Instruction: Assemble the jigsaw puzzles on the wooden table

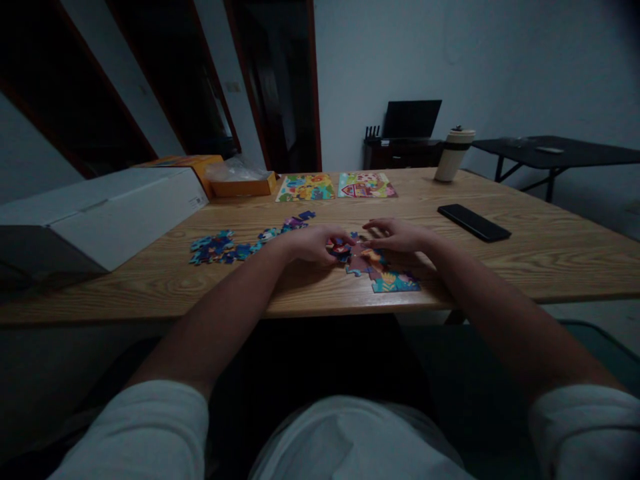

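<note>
Head view, dim light. Two bare forearms reach from the lower frame to the centre, over a wooden table (500,267).

Left hand (313,243), just left of centre: fingers curled, pinching one small dark puzzle piece (340,251) at its right edge. The piece touches the upper left corner of the joined puzzle section (385,275).

Right hand (395,235), just right of centre: fingers loosely bent and spread, palm down, resting on the upper part of the joined section. Whether it grips anything, I cannot tell.

One joined section, lying at the table's near edge, centre frame, partly under both hands.

One scatter of loose pieces (235,245), mostly blue, left of centre; too small and overlapped to count.

Two finished puzzles (335,187) side by side, upper centre.

One black phone (474,222), right of the hands, well apart.

One pale tumbler (454,155), upper right, upright.

One white box (115,207), left side. One orange box (240,183) behind it, with clear plastic on top.

One dark side table (560,155), far right.
</note>
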Tool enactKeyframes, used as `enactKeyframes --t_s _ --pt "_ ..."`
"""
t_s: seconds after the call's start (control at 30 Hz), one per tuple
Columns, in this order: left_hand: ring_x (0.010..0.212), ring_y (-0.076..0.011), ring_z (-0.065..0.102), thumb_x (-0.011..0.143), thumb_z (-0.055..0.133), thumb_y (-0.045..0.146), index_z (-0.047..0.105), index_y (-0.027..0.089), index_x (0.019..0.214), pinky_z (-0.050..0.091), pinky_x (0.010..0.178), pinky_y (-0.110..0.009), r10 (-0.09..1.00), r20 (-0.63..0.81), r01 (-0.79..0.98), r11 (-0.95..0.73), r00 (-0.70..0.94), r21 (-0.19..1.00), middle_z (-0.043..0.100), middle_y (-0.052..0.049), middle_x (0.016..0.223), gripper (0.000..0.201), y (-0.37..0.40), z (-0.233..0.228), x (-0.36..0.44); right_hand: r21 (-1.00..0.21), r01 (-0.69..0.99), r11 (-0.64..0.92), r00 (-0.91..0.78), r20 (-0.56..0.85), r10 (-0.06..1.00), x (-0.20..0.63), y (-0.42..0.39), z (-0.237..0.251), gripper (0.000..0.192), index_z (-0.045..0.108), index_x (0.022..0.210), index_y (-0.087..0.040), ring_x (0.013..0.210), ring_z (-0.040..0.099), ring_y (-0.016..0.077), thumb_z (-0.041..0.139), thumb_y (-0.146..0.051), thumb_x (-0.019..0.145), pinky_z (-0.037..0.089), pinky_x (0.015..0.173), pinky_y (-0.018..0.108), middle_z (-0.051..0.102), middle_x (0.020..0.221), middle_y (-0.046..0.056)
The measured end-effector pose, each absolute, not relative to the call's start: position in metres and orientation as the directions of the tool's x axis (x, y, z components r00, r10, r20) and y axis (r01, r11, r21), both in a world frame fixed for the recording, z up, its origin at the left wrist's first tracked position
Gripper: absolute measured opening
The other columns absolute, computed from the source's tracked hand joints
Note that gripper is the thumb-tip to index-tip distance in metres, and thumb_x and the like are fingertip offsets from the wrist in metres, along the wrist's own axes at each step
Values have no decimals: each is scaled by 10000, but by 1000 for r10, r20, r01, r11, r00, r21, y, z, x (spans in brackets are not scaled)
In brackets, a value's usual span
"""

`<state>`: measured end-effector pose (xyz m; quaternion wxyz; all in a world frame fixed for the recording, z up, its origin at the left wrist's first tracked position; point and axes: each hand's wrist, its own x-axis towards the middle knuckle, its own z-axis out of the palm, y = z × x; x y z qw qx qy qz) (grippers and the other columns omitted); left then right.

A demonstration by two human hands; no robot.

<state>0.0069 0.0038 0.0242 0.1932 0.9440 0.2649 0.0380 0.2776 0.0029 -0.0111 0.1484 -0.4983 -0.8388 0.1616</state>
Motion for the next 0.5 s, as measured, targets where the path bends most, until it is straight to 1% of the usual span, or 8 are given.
enactKeyframes --t_s 0.03,0.1,0.2,0.3,0.37,0.5 --pt "1107 -190 575 732 662 183 607 247 1258 413 959 -277 496 -36 473 -800 867 370 641 -20 1232 533 4 23 7 -422 785 454 -464 87 882 278 3 -11 685 579 1339 -233 1226 547 322 596 -664 806 425 1047 476 590 1351 110" --pt "1151 -191 555 737 641 176 591 257 1274 399 987 -279 493 -43 477 -812 869 336 616 -19 1280 546 6 20 5 -428 779 458 -469 86 879 278 3 -11 682 582 1336 -241 1223 549 321 598 -666 803 426 1047 477 591 1349 108" --pt "1193 -202 531 757 651 247 568 251 1301 379 1012 -288 537 -60 529 -794 841 299 589 -31 1328 549 10 20 2 -432 778 457 -469 86 879 278 3 -11 691 580 1340 -242 1243 536 320 602 -670 798 408 1068 473 579 1364 112" --pt "1163 -226 546 760 692 436 570 217 1308 395 971 -294 589 -91 590 -764 803 261 607 -63 1301 603 10 23 2 -429 778 459 -473 80 877 278 3 -11 713 568 1352 -221 1265 518 323 594 -673 802 394 1080 470 562 1383 126" --pt "1135 -226 561 745 702 518 580 219 1301 406 931 -283 608 -102 612 -753 787 241 625 -66 1276 644 8 23 3 -426 778 462 -478 77 875 278 2 -11 722 563 1355 -205 1268 515 324 588 -673 806 397 1078 464 556 1389 134" --pt "1048 -206 599 750 706 521 594 236 1288 423 846 -262 635 -100 636 -725 766 265 659 -54 1224 619 6 22 5 -419 787 452 -469 69 881 277 0 -9 702 572 1340 -218 1222 551 319 590 -674 807 427 1042 465 583 1354 126"
